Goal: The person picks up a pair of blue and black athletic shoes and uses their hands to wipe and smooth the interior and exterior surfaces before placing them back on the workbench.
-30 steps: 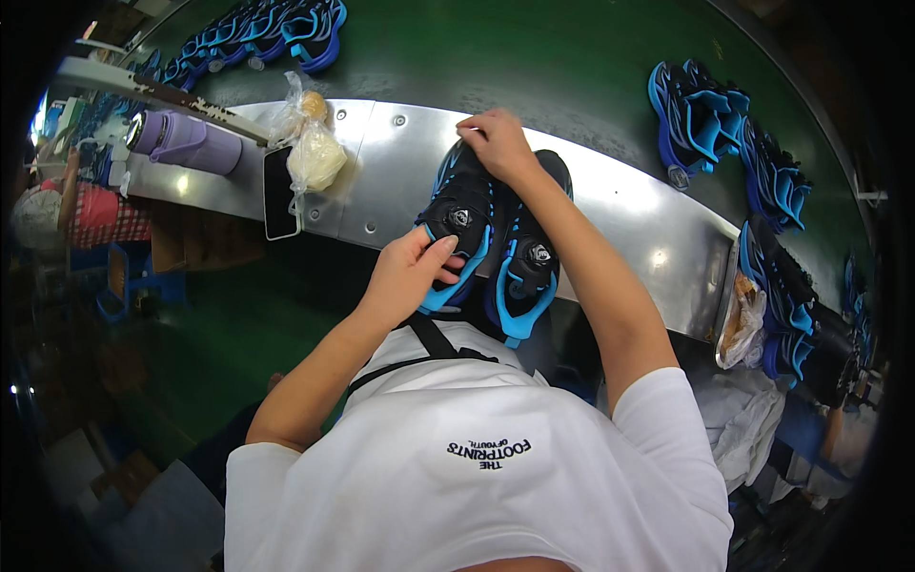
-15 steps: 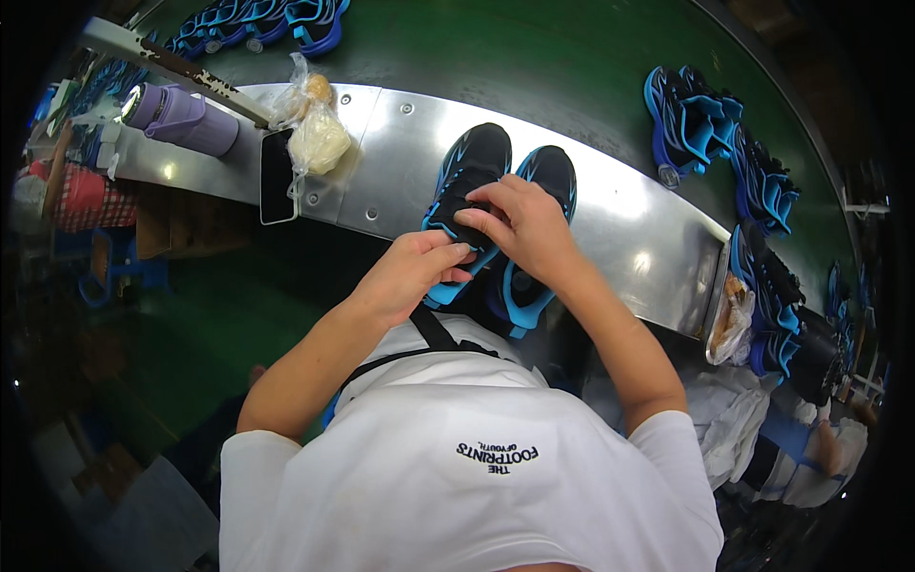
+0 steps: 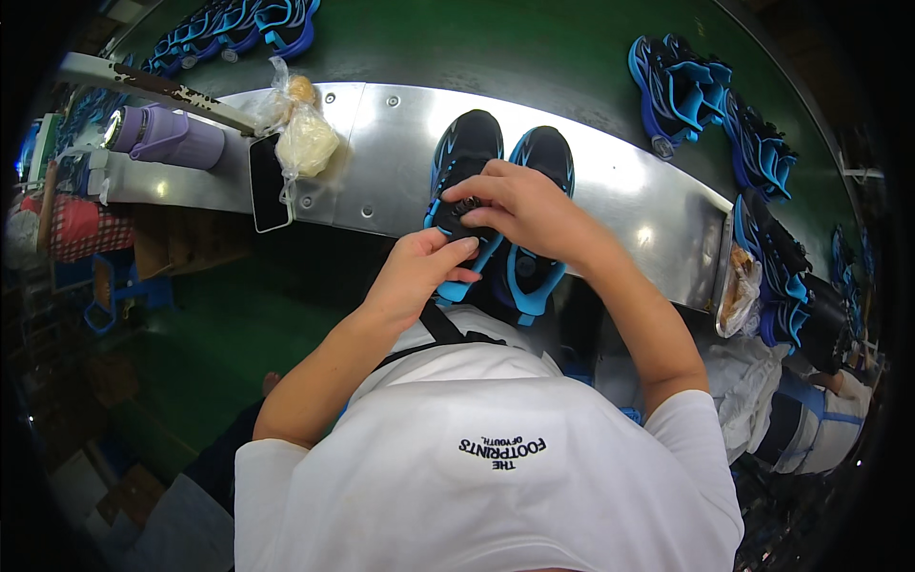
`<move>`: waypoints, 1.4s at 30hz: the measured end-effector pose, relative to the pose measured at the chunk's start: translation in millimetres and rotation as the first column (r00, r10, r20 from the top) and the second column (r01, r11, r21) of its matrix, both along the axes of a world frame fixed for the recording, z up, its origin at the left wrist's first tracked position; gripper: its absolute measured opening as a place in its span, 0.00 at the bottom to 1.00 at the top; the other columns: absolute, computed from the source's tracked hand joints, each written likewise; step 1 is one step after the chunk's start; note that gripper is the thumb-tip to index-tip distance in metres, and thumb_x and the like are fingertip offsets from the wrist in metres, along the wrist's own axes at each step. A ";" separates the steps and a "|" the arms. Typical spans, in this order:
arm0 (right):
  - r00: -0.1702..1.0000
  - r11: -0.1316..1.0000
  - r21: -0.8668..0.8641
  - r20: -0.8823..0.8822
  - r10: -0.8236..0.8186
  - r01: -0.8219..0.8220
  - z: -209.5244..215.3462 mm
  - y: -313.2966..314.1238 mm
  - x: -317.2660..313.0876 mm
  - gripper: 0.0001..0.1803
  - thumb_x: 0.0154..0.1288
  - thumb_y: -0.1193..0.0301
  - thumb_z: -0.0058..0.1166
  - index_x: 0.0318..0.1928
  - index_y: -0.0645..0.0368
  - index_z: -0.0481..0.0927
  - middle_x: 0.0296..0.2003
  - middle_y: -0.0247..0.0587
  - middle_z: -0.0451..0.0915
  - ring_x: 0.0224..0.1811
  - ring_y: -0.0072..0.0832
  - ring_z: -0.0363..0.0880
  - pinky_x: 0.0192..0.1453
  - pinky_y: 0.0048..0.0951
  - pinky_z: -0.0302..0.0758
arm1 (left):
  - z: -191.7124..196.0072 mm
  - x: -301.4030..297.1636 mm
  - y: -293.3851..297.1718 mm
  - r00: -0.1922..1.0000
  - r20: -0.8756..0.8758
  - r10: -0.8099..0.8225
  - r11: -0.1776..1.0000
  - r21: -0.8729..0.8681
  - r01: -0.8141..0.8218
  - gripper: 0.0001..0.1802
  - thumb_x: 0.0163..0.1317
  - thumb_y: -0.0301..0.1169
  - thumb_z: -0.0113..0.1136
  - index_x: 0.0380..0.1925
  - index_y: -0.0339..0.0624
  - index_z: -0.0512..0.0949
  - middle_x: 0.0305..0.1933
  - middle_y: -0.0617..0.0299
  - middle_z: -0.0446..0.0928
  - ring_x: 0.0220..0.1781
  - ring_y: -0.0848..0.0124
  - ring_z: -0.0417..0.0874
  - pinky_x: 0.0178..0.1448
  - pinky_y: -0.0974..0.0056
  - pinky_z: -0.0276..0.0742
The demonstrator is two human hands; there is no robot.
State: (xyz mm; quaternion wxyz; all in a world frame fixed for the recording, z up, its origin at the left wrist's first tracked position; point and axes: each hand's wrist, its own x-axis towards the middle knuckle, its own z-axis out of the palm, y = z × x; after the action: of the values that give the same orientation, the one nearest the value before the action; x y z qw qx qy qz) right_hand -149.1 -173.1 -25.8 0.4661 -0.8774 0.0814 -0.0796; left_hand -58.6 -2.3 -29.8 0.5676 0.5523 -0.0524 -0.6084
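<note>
Two black sneakers with bright blue edges lie side by side on the metal ledge, toes pointing away from me. Over the laces of the left sneaker, my right hand pinches a small dark lace piece between thumb and fingers; its exact form is partly hidden. My left hand grips the same sneaker by its near left side and opening, thumb bent over the tongue. Beside it rests the right sneaker, untouched, its near part partly under my right hand and wrist.
On the ledge to the left are a purple bottle, a phone and a plastic bag of food. More sneakers sit on the green belt beyond. A metal tray with bagged food is at right.
My right hand has come slightly back and turned, and a dark lace piece now shows between its fingers. The left hand stays on the sneaker. The view has shifted a little.
</note>
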 end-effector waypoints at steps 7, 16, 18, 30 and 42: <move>0.999 0.996 -0.084 -0.010 -0.036 0.035 2.2 1.5 -3.2 0.18 0.55 0.56 0.62 0.36 0.58 0.83 0.30 0.42 0.80 0.33 0.40 0.77 0.44 0.35 0.72 | 0.2 -3.3 -5.3 0.992 0.103 -0.067 0.990 0.130 0.053 0.14 0.66 0.33 0.58 0.42 0.30 0.79 0.42 0.54 0.79 0.37 0.70 0.82 0.42 0.68 0.82; 0.998 0.992 -0.111 -0.003 -0.058 0.057 -1.8 1.0 -4.7 0.16 0.55 0.62 0.65 0.41 0.59 0.82 0.30 0.41 0.79 0.32 0.34 0.78 0.43 0.31 0.70 | -2.4 -3.3 -6.0 0.988 0.122 -0.089 0.988 0.134 0.073 0.14 0.65 0.32 0.58 0.43 0.30 0.79 0.40 0.57 0.79 0.33 0.70 0.83 0.41 0.70 0.82; 1.000 0.994 0.106 -0.002 0.023 -0.023 1.0 -3.5 -6.5 0.17 0.54 0.61 0.65 0.39 0.60 0.82 0.29 0.39 0.79 0.31 0.35 0.78 0.43 0.32 0.70 | 0.5 -3.1 -8.7 0.990 0.117 -0.083 0.987 0.148 0.065 0.14 0.65 0.32 0.58 0.43 0.30 0.79 0.40 0.57 0.79 0.33 0.70 0.83 0.40 0.70 0.82; 0.999 0.999 -0.029 0.031 -0.031 0.032 -9.8 5.0 -4.9 0.17 0.54 0.61 0.65 0.40 0.59 0.82 0.33 0.42 0.78 0.35 0.40 0.79 0.40 0.35 0.74 | -1.6 -4.0 -8.1 0.989 0.121 -0.087 0.986 0.155 0.068 0.14 0.65 0.32 0.59 0.43 0.31 0.79 0.41 0.58 0.80 0.33 0.72 0.83 0.39 0.71 0.81; 0.996 0.995 0.030 -0.003 0.093 -0.092 -4.7 -7.0 1.1 0.17 0.54 0.67 0.66 0.44 0.60 0.82 0.34 0.42 0.77 0.35 0.34 0.79 0.39 0.30 0.75 | -3.8 -1.9 -6.6 0.991 0.103 -0.081 0.988 0.137 0.067 0.15 0.65 0.33 0.58 0.44 0.30 0.78 0.41 0.56 0.79 0.35 0.72 0.82 0.40 0.71 0.82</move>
State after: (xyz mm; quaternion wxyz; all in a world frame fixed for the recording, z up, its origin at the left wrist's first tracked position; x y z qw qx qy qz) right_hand -147.9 -180.1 -30.6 0.4820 -0.8734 0.0430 -0.0546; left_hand -60.5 -8.9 -33.6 0.5029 0.6187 -0.0626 -0.6004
